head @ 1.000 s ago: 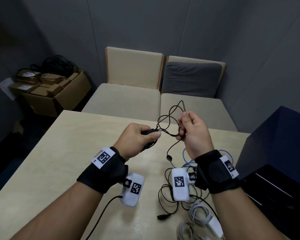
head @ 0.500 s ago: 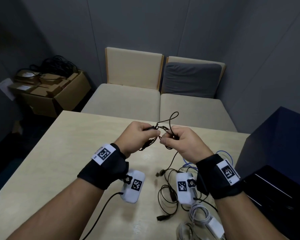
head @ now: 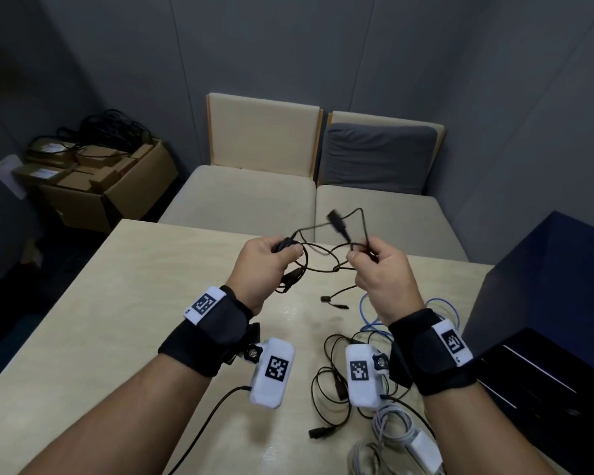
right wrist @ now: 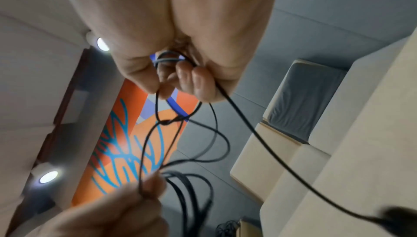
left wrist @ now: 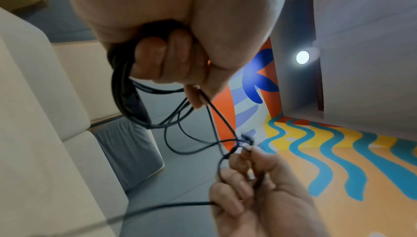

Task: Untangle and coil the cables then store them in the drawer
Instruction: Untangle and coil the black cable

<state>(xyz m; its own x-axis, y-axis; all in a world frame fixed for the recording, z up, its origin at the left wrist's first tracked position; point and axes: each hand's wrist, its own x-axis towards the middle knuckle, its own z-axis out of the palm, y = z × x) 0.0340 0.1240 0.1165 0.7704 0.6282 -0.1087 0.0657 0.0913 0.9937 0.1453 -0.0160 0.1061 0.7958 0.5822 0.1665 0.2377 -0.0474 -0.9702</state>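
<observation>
As the left hand clenches black cable loops and the right hand pinches a strand, untangling seemingly needs the knot between them loosened.

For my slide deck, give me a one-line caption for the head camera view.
Left hand and right hand hold a tangled black cable above the table, other cables lying beneath.
</observation>
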